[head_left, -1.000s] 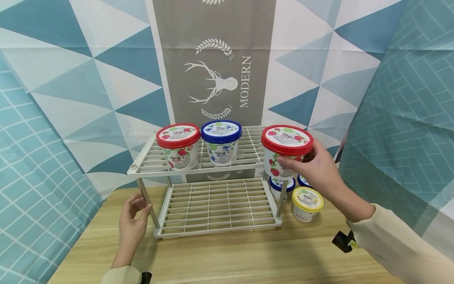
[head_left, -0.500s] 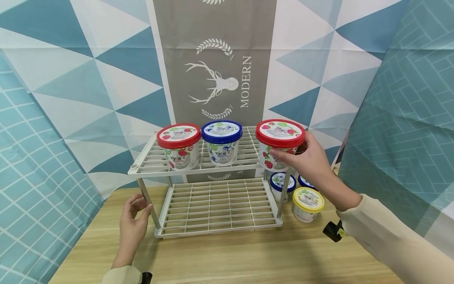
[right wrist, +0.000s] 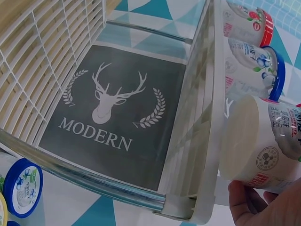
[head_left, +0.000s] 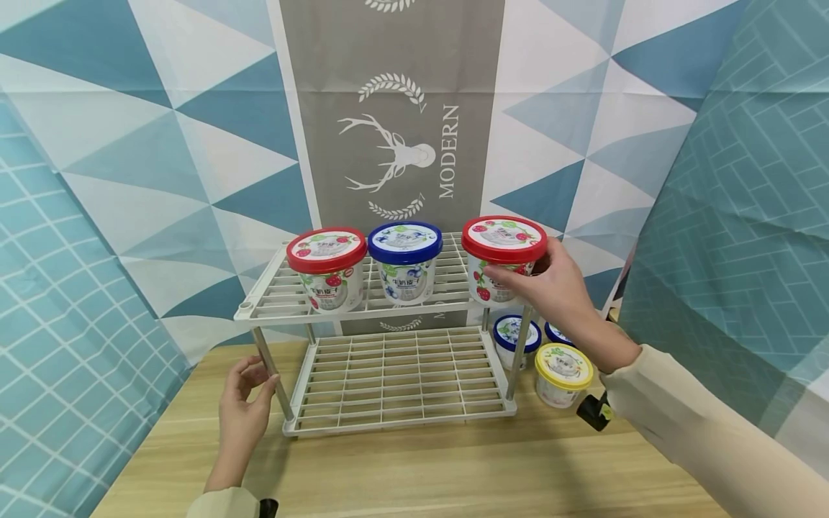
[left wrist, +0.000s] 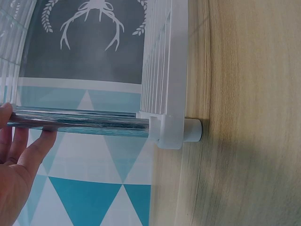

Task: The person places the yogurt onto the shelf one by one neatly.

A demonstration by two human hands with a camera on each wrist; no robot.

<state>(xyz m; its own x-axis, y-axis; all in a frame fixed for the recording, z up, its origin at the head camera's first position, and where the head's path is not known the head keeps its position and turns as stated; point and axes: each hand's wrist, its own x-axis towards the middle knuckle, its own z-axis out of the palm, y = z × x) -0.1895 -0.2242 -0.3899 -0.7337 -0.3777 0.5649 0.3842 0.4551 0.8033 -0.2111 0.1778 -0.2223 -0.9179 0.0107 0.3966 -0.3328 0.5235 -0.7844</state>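
A two-tier white wire rack (head_left: pixel 401 416) with metal posts stands on the wooden table. My right hand (head_left: pixel 553 284) grips a red-lidded tub with strawberry pictures (head_left: pixel 505 241) at the right end of the top shelf. In the right wrist view that tub's (right wrist: pixel 242 136) pale base shows beside the shelf edge; whether it touches the shelf I cannot tell. Left of it on the top shelf sit a blue-lidded tub (head_left: pixel 404 277) and another red-lidded tub (head_left: pixel 330 284). My left hand (head_left: pixel 245 403) holds the front left post (left wrist: pixel 94 120), thumb and fingers on opposite sides.
On the table to the right of the rack stand a yellow-lidded tub (head_left: pixel 562 388), a blue-lidded tub (head_left: pixel 516 334) behind the right post, and another blue-lidded tub (head_left: pixel 558 332), partly hidden. A patterned cloth (head_left: pixel 557 108) hangs behind.
My right hand has carried the red-lidded tub leftward and slightly back over the right end of the top shelf. The left hand stays at its post.
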